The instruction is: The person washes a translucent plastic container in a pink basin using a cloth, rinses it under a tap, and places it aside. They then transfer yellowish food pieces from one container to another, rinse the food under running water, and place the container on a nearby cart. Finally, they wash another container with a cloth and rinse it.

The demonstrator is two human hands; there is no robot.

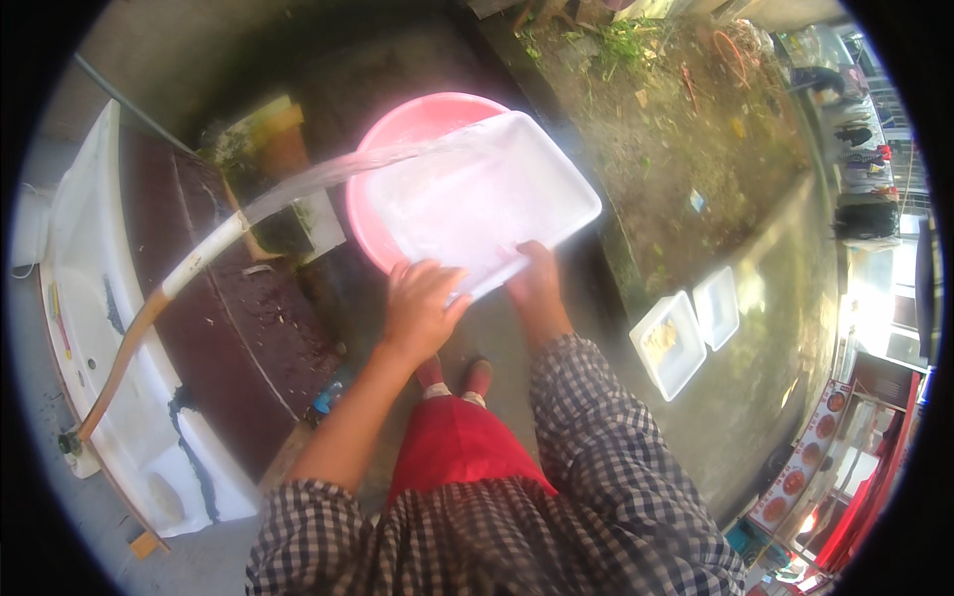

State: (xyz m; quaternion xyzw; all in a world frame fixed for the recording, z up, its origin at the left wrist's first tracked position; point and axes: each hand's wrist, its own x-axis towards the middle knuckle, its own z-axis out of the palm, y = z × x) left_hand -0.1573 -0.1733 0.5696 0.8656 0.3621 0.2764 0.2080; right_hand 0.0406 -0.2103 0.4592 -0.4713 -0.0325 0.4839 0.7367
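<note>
A white rectangular plastic tub (548,160) is tilted over a round pink basin (425,112), covering much of it. My right hand (538,287) grips the tub's near rim, thumb inside the wall. At the near left corner, my left hand (425,302) lies on the rim with its fingers bent; whether it grips is hard to make out. From the left, a hose (205,257) with a pale end section pours a thick stream of water (335,171) into the tub. The tub's bottom is washed out by glare.
Left is a white sink basin (123,298) with grey patches beside a dark red wet slab (216,313). On the concrete to the right sit two white tubs, one holding yellowish pieces (659,339), the other (717,307) farther off. A concrete curb (551,141) borders a dirt patch (641,134).
</note>
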